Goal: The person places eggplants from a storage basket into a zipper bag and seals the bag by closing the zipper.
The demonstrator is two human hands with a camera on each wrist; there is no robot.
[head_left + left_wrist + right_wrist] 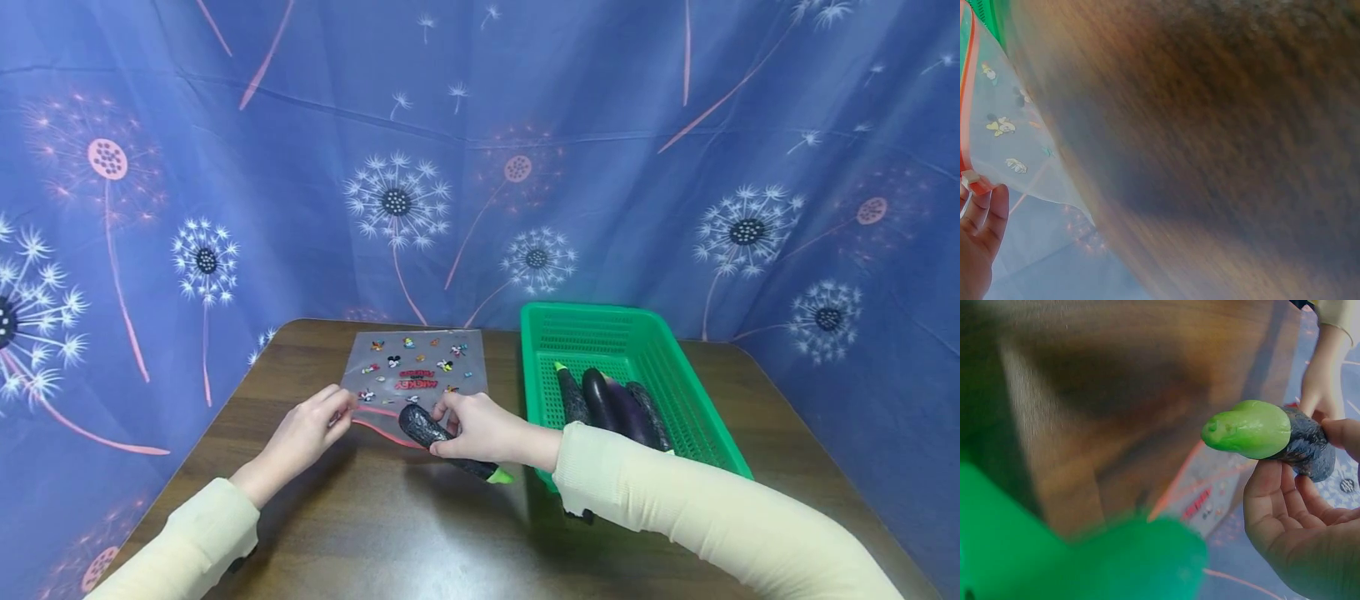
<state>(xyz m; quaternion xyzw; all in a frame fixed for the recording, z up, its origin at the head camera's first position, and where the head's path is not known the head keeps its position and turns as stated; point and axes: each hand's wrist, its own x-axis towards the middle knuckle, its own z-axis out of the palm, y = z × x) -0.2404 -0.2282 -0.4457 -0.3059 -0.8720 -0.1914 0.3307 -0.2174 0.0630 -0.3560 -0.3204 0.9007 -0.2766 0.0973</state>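
My left hand (pixel 306 427) pinches the left corner of a clear zip bag (pixel 390 367) printed with small cartoon figures and red lettering. In the left wrist view, its fingertips are at the white slider (pixel 970 177) on the pink zip strip. Along the bag's near edge, the two pink strips (pixel 378 427) stand apart. My right hand (pixel 483 427) grips a dark, wrinkled eggplant (pixel 423 423) with a bright green stem end (pixel 1247 429). Its dark rounded end points left, overlapping the bag's mouth in the head view, while the green end points toward the lower right.
A green perforated basket (pixel 690 358) stands on the right, holding several dark eggplants (pixel 600 400), some smooth and some wrinkled. The brown wooden table (pixel 337 525) meets a blue dandelion-print curtain (pixel 465 208) at the back and sides.
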